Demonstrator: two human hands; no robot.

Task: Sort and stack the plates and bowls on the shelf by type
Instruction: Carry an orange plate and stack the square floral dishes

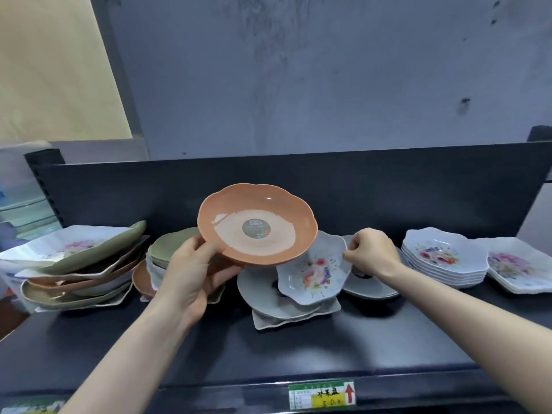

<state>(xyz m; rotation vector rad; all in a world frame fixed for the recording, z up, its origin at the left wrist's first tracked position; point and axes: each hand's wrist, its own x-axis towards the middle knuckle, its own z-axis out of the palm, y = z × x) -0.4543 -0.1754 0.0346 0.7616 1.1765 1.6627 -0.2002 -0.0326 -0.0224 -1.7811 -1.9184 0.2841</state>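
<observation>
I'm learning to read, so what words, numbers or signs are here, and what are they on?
"SIMPLE DESIGN": round grey sticker inside the orange scalloped plastic plate in the left hand.
Red up arrow: green and yellow shelf-edge price tag.
Handwriting and small print on that tag: too blurred to read.
Too blurred: label at bottom left.
No words: white flowered dish pinched by the right hand.

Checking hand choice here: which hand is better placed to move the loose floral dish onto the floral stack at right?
Right hand: its fingers pinch the floral dish by the rim, and the floral stack sits on its side. The left hand holds the orange plate.
</observation>
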